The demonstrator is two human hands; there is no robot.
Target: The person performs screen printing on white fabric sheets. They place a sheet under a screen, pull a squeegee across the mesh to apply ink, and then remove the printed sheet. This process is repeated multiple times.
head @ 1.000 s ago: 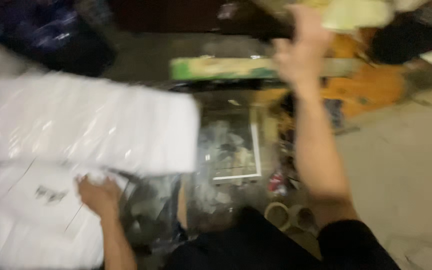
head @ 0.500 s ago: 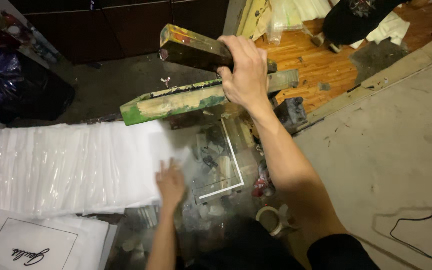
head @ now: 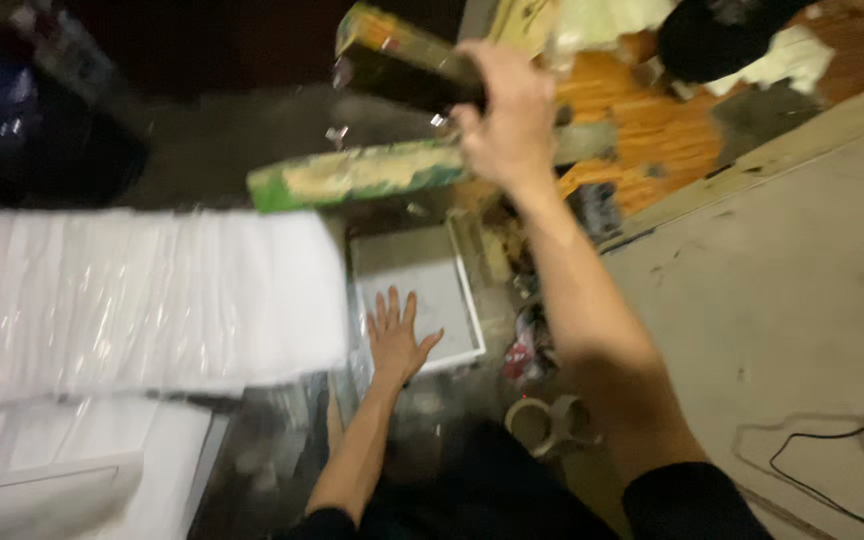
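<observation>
My right hand (head: 507, 120) is raised and shut on a long dark bar with a green and yellow end (head: 402, 65), held above a green and cream worn plank (head: 357, 175). My left hand (head: 397, 335) lies flat with fingers spread on a grey sheet in a white frame (head: 422, 290) on the floor. To the left of that hand sits a thick stack of white sheets wrapped in clear plastic (head: 142, 300).
White flat boxes (head: 62, 480) lie at the lower left. A tape roll (head: 542, 420) and small red scraps (head: 522, 350) sit by my right arm. Orange wooden flooring (head: 652, 130) is beyond, a grey floor (head: 782, 300) with a black cable (head: 832, 445) at right.
My right hand has lifted the dark bar higher. My left hand moved from the edge of the white stack onto the framed sheet and spread flat.
</observation>
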